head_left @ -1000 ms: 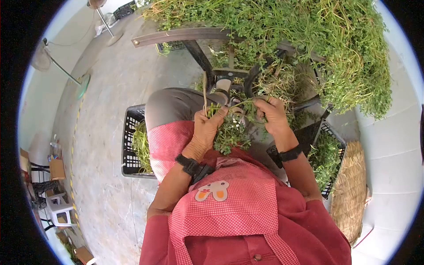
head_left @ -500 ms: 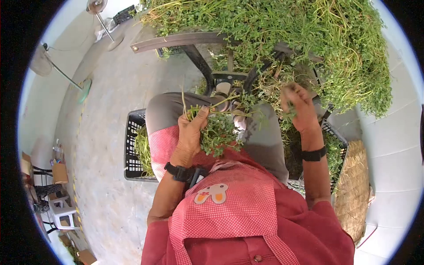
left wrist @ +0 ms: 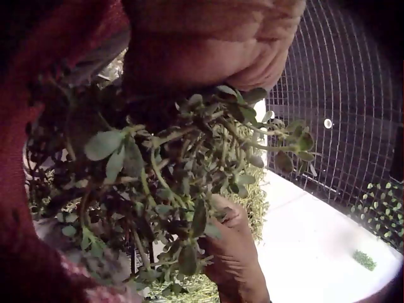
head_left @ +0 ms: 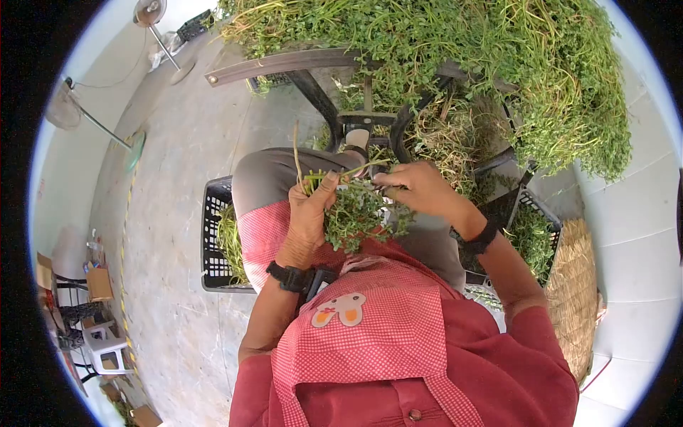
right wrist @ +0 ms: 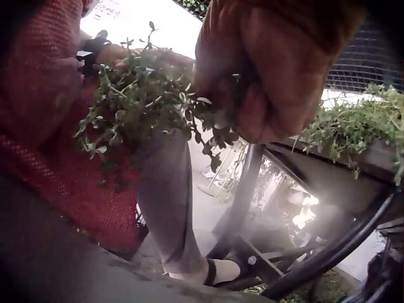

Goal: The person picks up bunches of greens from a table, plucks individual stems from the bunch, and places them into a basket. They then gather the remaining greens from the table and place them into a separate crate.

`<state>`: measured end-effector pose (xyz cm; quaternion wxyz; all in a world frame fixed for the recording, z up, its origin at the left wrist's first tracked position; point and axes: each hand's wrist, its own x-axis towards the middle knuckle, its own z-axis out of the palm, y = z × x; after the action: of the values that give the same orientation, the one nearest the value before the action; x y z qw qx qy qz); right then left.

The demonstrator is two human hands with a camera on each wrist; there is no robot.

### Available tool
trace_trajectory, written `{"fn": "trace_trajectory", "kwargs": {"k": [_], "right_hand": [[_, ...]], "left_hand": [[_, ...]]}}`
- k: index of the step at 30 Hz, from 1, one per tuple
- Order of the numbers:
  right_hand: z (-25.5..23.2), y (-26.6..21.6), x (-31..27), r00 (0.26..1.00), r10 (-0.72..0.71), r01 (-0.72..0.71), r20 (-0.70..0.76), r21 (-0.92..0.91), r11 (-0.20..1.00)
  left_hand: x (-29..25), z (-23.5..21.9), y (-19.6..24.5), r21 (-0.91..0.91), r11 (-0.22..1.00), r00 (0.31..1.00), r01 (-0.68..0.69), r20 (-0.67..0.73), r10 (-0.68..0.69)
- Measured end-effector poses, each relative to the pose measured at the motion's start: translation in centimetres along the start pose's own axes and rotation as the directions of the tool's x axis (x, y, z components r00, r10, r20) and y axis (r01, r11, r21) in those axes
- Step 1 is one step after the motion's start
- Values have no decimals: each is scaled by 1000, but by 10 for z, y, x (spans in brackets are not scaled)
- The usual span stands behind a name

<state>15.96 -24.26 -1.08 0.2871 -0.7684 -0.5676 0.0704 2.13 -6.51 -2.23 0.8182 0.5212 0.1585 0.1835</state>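
My left hand (head_left: 309, 213) grips a small bunch of purslane (head_left: 359, 220), its cut green stem ends poking up past the thumb and its leaves hanging below. A pale tan strand (head_left: 297, 149) rises from this hand. A loose stem (head_left: 364, 169) juts from the thumb towards the right hand. Close at the bunch's right side, my right hand (head_left: 423, 191) has its fingers curled. In the right wrist view a leafy purslane sprig (right wrist: 218, 129) dangles from the right hand's (right wrist: 271, 69) curled fingers. Leaves fill the left wrist view, below the left hand (left wrist: 208, 44).
Ahead, a large heap of greens (head_left: 441, 43) covers a table with dark legs (head_left: 313, 96). Black crates of greens stand left (head_left: 208, 245) and right (head_left: 553, 231). A woven straw bundle (head_left: 573, 306) lies at the right. Fans (head_left: 149, 11) and a white stool (head_left: 107, 349) are leftward.
The right hand let go of the stem end, swung out to the right, and came back to the bunch. The left hand moved slightly left, still gripping the bunch.
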Motion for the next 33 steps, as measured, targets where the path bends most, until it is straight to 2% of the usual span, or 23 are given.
{"fn": "trace_trajectory", "kwargs": {"k": [2, 3, 6, 8, 9, 10, 11, 13, 15, 16, 17, 18, 19, 21, 22, 23, 25, 26, 28, 29, 31, 32, 33], "right_hand": [[13, 7, 2, 991, -124, 126, -41, 38, 991], [18, 11, 1, 991, -125, 127, -41, 40, 991], [21, 9, -1, 1000, 2, -2, -16, 45, 999], [12, 0, -1, 928, 364, -332, -84, 262, 906], [20, 6, -2, 925, 370, -337, -86, 263, 904], [27, 7, 2, 849, 525, -377, -64, 623, 685], [30, 8, 7, 767, 642, -322, 21, 877, 356], [29, 21, -1, 749, 662, -322, -41, 850, 417], [26, 57, -19, 578, 756, -549, -309, 538, 639], [12, 52, -21, 578, 755, -547, -311, 539, 641], [-10, 36, -22, 507, 847, -408, -162, 820, 401], [-18, 25, -30, 456, 889, -218, 32, 973, 77], [-16, 26, -38, 446, 894, -214, 35, 974, 69], [-15, 36, -45, 623, 776, -93, 99, 994, -53], [-15, 31, -43, 717, 683, -10, 139, 982, -190], [-16, 25, -43, 717, 683, -8, 139, 982, -191], [-20, 7, -38, 751, 652, -167, 98, 985, 44], [-22, 1, -37, 750, 653, -164, 102, 986, 36], [-25, -7, -37, 842, 514, -478, 166, 673, 565], [-18, -4, -38, 839, 520, -478, 161, 675, 562], [5, 4, -34, 942, 323, -292, 95, 707, 644], [14, 2, -34, 962, 274, -191, 6, 733, 653], [16, 3, -35, 963, 270, -189, 8, 733, 654]], "left_hand": [[1, 0, -1, 24, 1000, 1000, 0, 8, 0], [2, 0, -2, 42, 999, 1000, -13, -16, 14], [1, -3, -4, 66, 996, 998, -54, -38, 57], [-1, 3, -6, 73, 994, 996, -82, -27, 84], [-6, 10, -10, 112, 991, 995, -74, -63, 82], [-8, 17, -11, 151, 986, 991, -70, -99, 85], [-7, 19, -12, 152, 986, 991, -75, -97, 90], [-6, 20, -15, 139, 980, 983, -139, -102, 154], [-13, 16, 0, 164, 978, 978, -130, -142, 153], [-13, 15, 9, 211, 965, 968, -155, -163, 191], [-14, 12, 13, 257, 951, 955, -173, -193, 226], [-15, 9, 15, 259, 952, 966, -163, -153, 207], [-16, 9, 12, 263, 952, 969, -154, -146, 198], [-6, 12, 5, 31, 990, 981, -139, -129, 142], [-4, 13, 4, 43, 993, 985, -114, -127, 118], [-4, 13, 3, 45, 993, 985, -113, -126, 118], [-7, 12, 4, 56, 994, 991, -95, -90, 100], [-7, 11, 4, 64, 994, 991, -90, -90, 96], [-6, 12, 3, 131, 984, 985, -121, -104, 135], [-5, 11, 1, 132, 984, 987, -119, -96, 132], [-3, 7, -4, 70, 989, 989, -129, -65, 134], [-3, 8, -4, 69, 989, 989, -131, -65, 136], [-2, 9, -4, 86, 990, 989, -116, -82, 123]]}}
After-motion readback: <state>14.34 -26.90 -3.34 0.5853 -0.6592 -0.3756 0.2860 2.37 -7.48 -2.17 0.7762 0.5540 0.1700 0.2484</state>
